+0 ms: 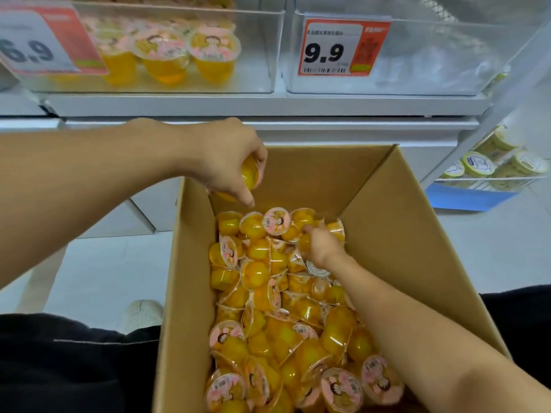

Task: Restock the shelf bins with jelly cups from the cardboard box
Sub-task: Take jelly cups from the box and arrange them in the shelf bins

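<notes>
Open cardboard box (402, 234) heaped with yellow jelly cups (268, 308), below two clear shelf bins.

Left bin (262, 55) holds a few cups, tag "6.9" partly cut off; right bin (447, 70) tagged "9.9", contents hard to make out. Left hand (229, 162) grips one cup (249, 174) over the box's far corner; right hand (320, 242) curls round another in the pile. Lid print too small to read.

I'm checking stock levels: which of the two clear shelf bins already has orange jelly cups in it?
The left bin, behind the 6.9 price tag; the 9.9 bin shows none.
</notes>
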